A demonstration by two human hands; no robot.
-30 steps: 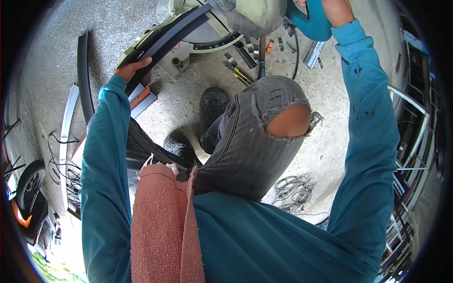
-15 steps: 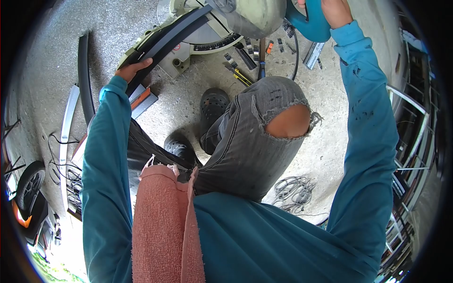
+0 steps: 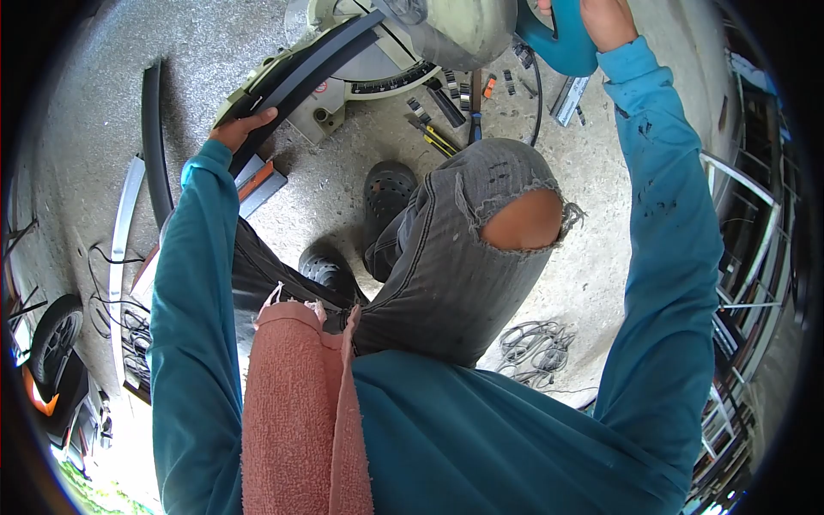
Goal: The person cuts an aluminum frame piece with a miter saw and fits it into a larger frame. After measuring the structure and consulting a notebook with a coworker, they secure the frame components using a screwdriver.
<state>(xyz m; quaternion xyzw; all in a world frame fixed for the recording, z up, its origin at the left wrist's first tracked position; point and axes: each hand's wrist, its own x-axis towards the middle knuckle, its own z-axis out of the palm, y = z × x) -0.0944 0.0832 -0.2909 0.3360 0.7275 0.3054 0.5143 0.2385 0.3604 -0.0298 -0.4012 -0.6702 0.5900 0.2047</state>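
Observation:
At the top stands a miter saw [image 3: 468,34] with a pale green body and a round scale. A long dark profile [image 3: 322,69] lies along its fence and runs down to the left. My left hand [image 3: 243,129] is wrapped round the profile and the fence end, thumb on top. My right hand [image 3: 608,21], partly cut off by the top edge, is closed round the teal handle [image 3: 568,43] of the saw. The blade is hidden by the guard.
On the floor lie a yellow cutter [image 3: 436,137], a hammer-like tool with a blue grip [image 3: 475,120], small black pieces and a metal strip [image 3: 569,101]. Long profiles [image 3: 154,137] lie at the left. Coiled wire [image 3: 536,348] sits beside my knee; a metal rack stands at the right.
My right hand and the saw handle have shifted very slightly to the left. My left hand and the profile look unmoved.

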